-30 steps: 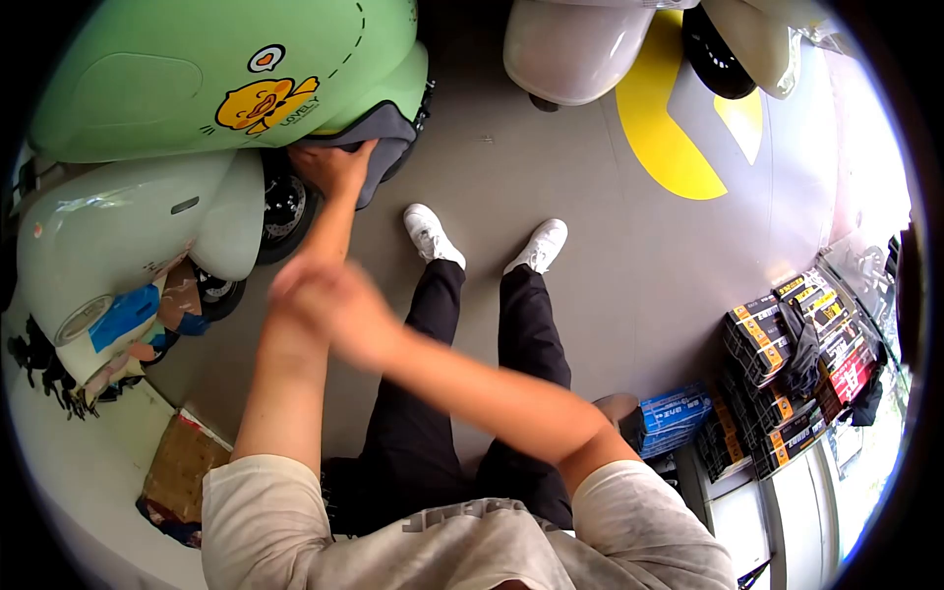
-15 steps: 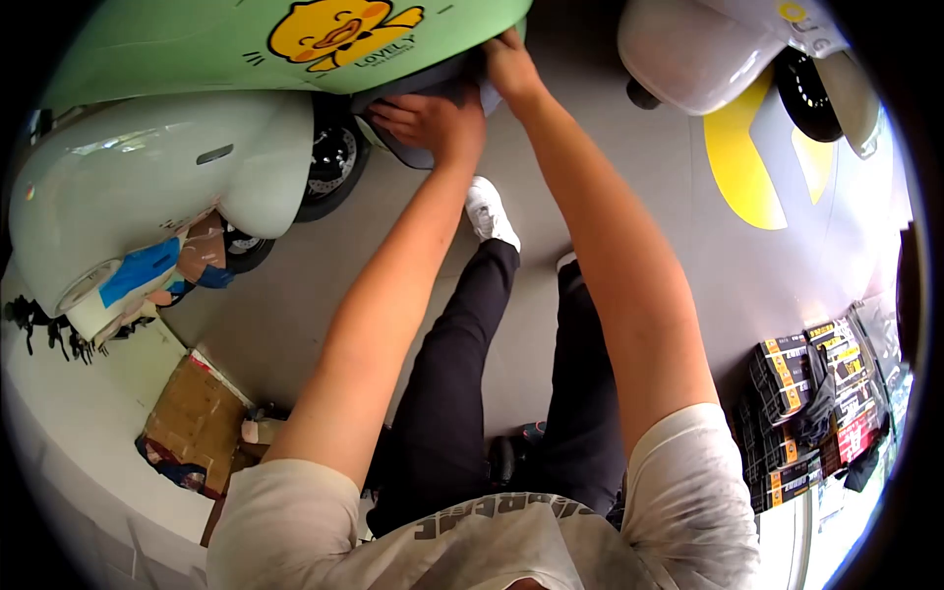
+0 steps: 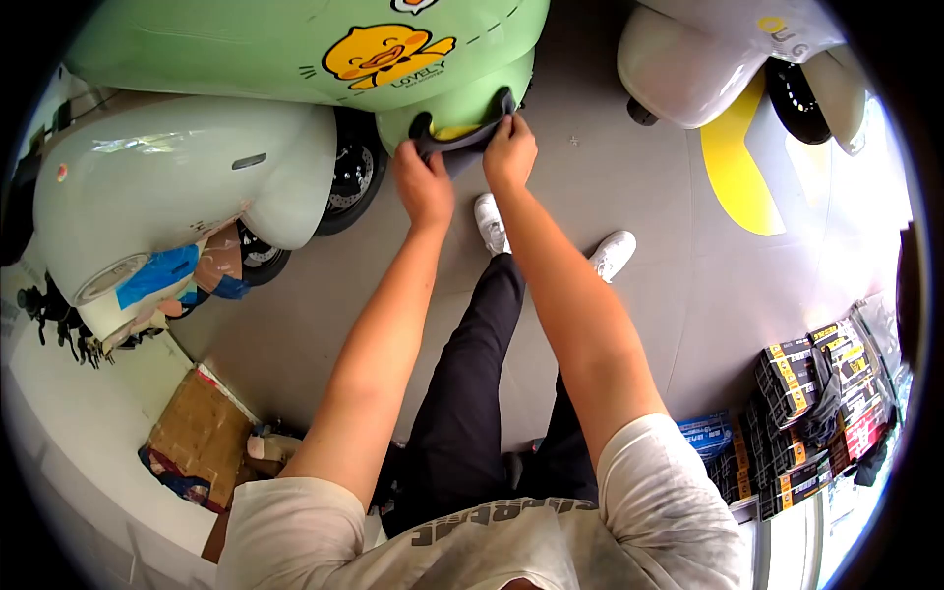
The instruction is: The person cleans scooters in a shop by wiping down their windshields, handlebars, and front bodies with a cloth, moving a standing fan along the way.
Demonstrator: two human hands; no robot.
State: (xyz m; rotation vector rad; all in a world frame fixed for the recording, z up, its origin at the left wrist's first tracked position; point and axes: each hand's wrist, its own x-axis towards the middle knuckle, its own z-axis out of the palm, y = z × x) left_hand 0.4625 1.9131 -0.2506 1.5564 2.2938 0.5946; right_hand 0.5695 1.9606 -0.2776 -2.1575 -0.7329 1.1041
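A dark, curved plastic-looking piece (image 3: 464, 144) with upturned ends is held between my two hands, against or just in front of the green scooter's rounded lower end. My left hand (image 3: 425, 185) is closed on its left end, with the fingertips partly hidden. At its right end, my right hand (image 3: 509, 153) pinches the edge. A yellow patch shows inside its curve; I cannot tell which part it belongs to. The light green scooter body (image 3: 226, 49) bears a yellow duck sticker (image 3: 383, 56) and the word "LOVELY".
A pale grey scooter (image 3: 187, 167) stands at the left with a dark wheel (image 3: 351, 172). Another light scooter (image 3: 683, 69) is at the upper right, near a yellow floor marking (image 3: 733, 162). Stacked boxes (image 3: 792, 393) are at the lower right, and cardboard (image 3: 197, 433) at the lower left.
The dark piece has come from under the green body's edge into fuller view, with both hands lower and gripping its ends. My left hand was flatter before. My right foot now shows.
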